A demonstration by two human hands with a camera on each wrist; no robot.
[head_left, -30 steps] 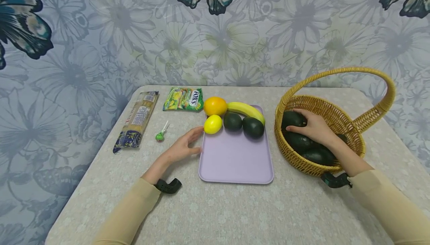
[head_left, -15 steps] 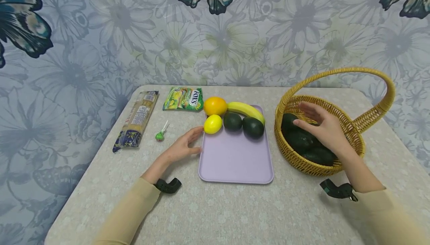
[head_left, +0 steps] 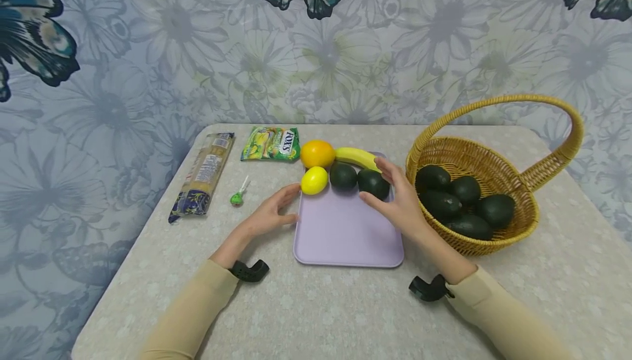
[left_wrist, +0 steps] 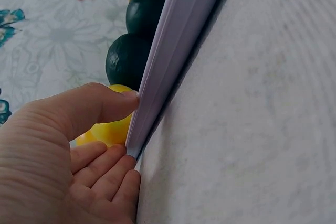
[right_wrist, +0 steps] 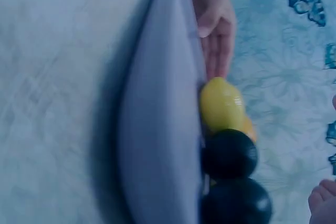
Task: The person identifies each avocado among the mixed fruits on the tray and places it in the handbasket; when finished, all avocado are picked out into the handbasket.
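Tray (head_left: 348,234), flat and purple, lies on the desk (head_left: 345,316) in front of you, and its long way runs straight away from you. Your left hand (head_left: 270,214) is loose and holds nothing; its thumb is right at the tray's left rim, and its fingertips are just beside the lemon (head_left: 314,180). Your right hand (head_left: 402,206) holds nothing too. Its fingers are spread by the tray's right edge, near the right avocado (head_left: 373,184). The left avocado (head_left: 343,176) is next to that one. Behind them the banana (head_left: 355,156) lies from side to side, and its right end goes behind your right hand. The orange (head_left: 317,154) sits at the far left corner. The near half of the tray gives you flat, open room. A thin strip of desk lies between the tray and the basket (head_left: 494,168), whose handle (head_left: 503,99) bends up high. Five more avocados (head_left: 441,205) lie inside. To the left are a green bag (head_left: 270,144), a lollipop (head_left: 237,199) with its stick pointing away from you, and a long pack (head_left: 207,173) that slants away.
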